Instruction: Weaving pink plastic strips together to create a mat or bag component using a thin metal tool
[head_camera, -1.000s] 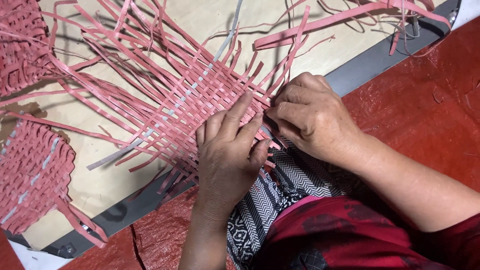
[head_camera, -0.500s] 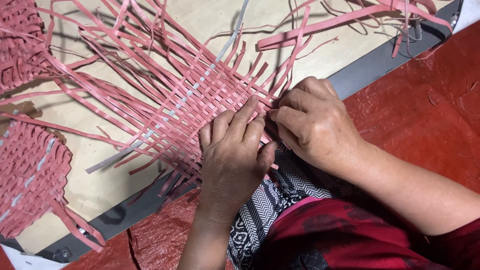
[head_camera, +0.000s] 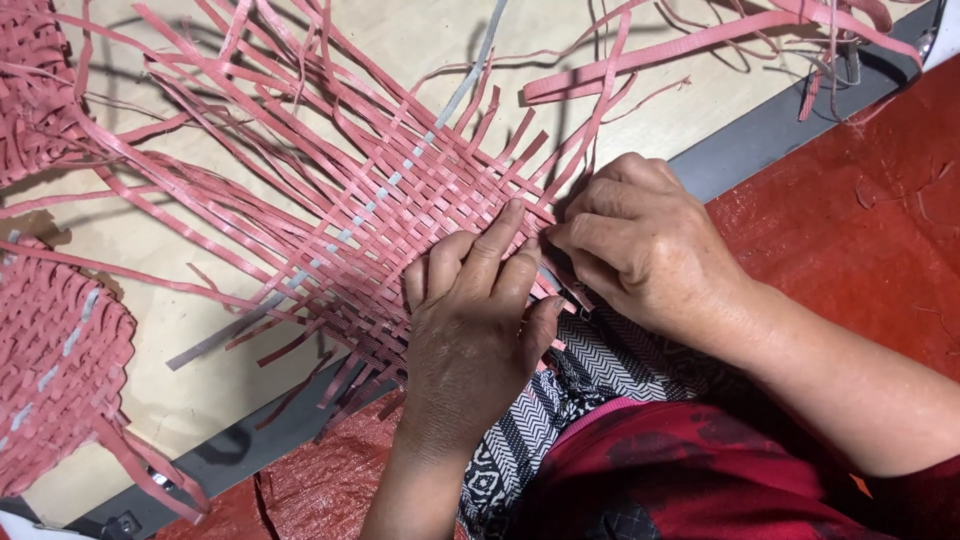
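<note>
A flat woven mat of pink strips (head_camera: 400, 215), with one grey strip (head_camera: 440, 110) running through it, lies on a pale board (head_camera: 200, 340). My left hand (head_camera: 470, 330) lies flat on the near edge of the weave, fingers spread and pressing the strips down. My right hand (head_camera: 640, 240) is curled beside it, fingertips pinching a pink strip at the mat's right edge. Many loose strip ends fan out from the weave to the upper left and upper right.
Two finished pink woven pieces lie at the left: one (head_camera: 50, 370) lower left, another (head_camera: 30, 90) at the top left corner. The board has a grey rim (head_camera: 760, 140) and rests on red tarpaulin (head_camera: 860, 230). My lap shows black-and-white patterned and red cloth (head_camera: 640, 460).
The view has shifted slightly. Both hands stay on the same edge of the weave, with small finger movements on the strips.
</note>
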